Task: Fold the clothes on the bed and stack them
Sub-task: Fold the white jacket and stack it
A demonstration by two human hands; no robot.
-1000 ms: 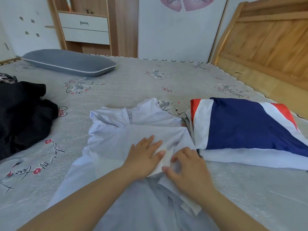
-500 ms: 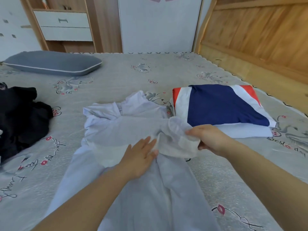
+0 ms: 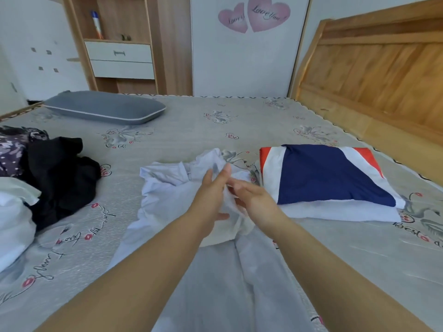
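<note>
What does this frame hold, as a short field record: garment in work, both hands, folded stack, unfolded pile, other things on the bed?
garment in work: pale blue garment, lying rumpled on the bed, not yet folded
left hand: fingers straight, against a bunched fold of the garment
right hand: fingers extended, the same fold between both hands; grip unclear
folded stack: navy, white and red garment on a white one, right of the hands
unfolded pile: black clothes, left
other: grey pillow, far left

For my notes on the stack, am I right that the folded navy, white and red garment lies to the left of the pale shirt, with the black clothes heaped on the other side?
Not quite: in the head view the folded navy, white and red garment lies to the right of the pale shirt; the black clothes are heaped on the left.
</note>
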